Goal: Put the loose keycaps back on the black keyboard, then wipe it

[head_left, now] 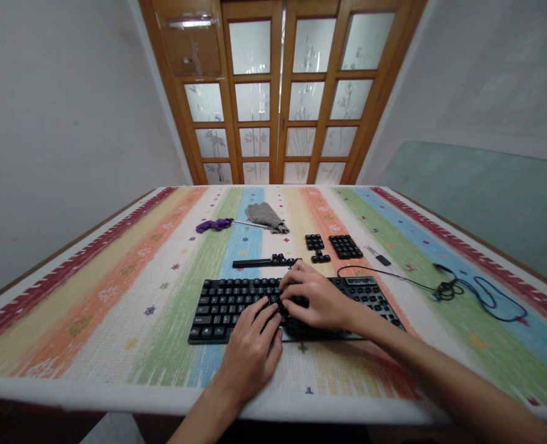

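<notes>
The left hand (252, 345), fingers slightly apart, seemingly steadied the keyboard (231, 300) on the bench (116, 308); the right hand (317, 299) curled over it (grip unclear). Loose keys (346, 246) sat grouped beyond, likely to preserve their layout.

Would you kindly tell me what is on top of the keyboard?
The left hand and right hand reach onto the middle of the keyboard; keycaps show at its left end. Whatever the hands cover there is hidden.
</notes>
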`<action>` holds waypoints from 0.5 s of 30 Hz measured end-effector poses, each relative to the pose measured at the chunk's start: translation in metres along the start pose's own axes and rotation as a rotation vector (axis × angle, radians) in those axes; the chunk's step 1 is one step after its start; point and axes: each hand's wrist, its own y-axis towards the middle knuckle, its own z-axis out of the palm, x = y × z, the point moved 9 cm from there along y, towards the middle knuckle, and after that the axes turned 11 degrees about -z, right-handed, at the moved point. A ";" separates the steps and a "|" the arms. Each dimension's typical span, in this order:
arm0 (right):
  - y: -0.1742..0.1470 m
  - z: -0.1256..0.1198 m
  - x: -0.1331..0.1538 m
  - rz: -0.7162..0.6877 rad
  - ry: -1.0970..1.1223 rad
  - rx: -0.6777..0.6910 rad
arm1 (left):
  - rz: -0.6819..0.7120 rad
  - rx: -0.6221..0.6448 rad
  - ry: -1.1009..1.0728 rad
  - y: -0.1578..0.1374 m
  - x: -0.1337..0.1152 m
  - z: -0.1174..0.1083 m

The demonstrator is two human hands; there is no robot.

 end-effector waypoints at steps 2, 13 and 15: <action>0.010 -0.011 -0.027 0.063 -0.047 -0.041 | -0.020 -0.020 -0.026 0.000 0.002 -0.003; 0.041 0.019 -0.138 0.272 -0.146 0.156 | -0.110 -0.103 -0.110 0.001 0.011 -0.013; 0.044 0.023 -0.142 0.276 -0.147 0.173 | -0.115 -0.101 -0.117 0.000 0.012 -0.013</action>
